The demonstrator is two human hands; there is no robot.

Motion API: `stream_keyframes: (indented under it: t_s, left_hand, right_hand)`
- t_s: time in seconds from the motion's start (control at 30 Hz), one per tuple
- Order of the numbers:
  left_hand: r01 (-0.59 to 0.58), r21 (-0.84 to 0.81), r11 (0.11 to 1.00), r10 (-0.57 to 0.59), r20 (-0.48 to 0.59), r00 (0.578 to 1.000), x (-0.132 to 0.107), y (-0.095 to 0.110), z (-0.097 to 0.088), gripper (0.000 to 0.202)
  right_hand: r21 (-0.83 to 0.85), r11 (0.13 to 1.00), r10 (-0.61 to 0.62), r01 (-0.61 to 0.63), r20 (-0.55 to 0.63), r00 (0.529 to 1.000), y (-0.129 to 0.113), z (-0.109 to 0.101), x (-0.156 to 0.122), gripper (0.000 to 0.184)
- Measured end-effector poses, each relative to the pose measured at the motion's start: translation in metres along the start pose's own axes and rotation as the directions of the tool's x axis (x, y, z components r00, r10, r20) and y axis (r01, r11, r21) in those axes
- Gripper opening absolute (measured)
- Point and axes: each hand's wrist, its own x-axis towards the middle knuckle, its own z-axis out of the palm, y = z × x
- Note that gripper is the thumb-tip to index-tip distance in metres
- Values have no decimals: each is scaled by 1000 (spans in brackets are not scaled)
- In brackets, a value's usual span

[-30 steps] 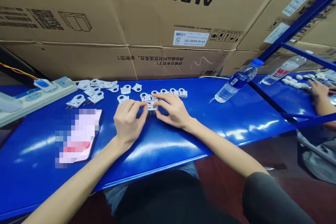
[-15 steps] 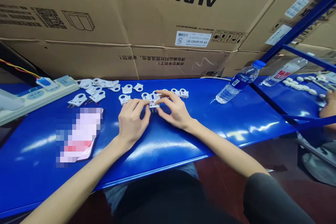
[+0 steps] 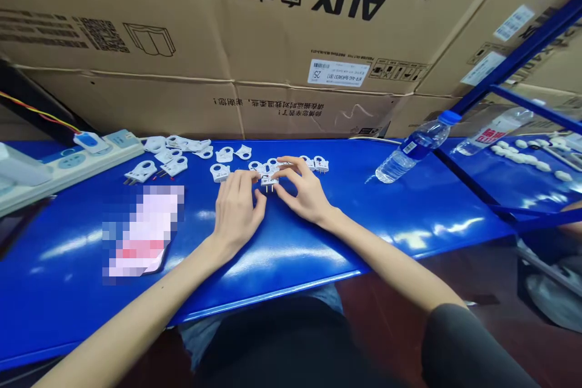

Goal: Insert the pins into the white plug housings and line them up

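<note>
While a white plastic power strip (image 3: pixel 68 160) lies at ten o'clock on the glossy blue metal bench (image 3: pixel 282 242), the left hand (image 3: pixel 236 212) and right hand (image 3: pixel 307 194) pinch one small white plastic plug piece with two metal pins (image 3: pixel 269 180) at twelve o'clock, fingertips closed on its edges. It looks light, rigid, pins likely bendable; best held by the body. A clear plastic water bottle (image 3: pixel 411 147) lies at two o'clock.

Your bench (image 3: pixel 409 212) is a glossy blue surface. On it, toward the far edge, you have a scatter of small white plastic parts (image 3: pixel 182 154), a white power strip (image 3: pixel 68 163) at the far left, a blurred flat item (image 3: pixel 143 230) nearer you, and a water bottle (image 3: pixel 411 147) lying on its side to the right.
</note>
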Motion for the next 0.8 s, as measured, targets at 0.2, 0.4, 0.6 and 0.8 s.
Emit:
stream_keyframes:
  t_s: [0.2,0.4,0.6,0.8]
  left_hand:
    - [74,318,945,-118,121,986,8,-11,-9,34]
    - [87,546,833,-170,104,980,17,-37,-20,33]
    - [80,431,899,-101,26,995,16,-50,-17,31]
    - [99,360,927,-109,6,994,14,-53,-18,27]
  right_hand:
    - [-8,1000,9,-9,19,1000,4,10,2,12]
    - [-92,996,2,2,49,999,0,21,12,15]
    - [-200,980,5,11,76,997,-11,39,28,15]
    - [-246,969,56,-34,86,995,-13,56,41,14]
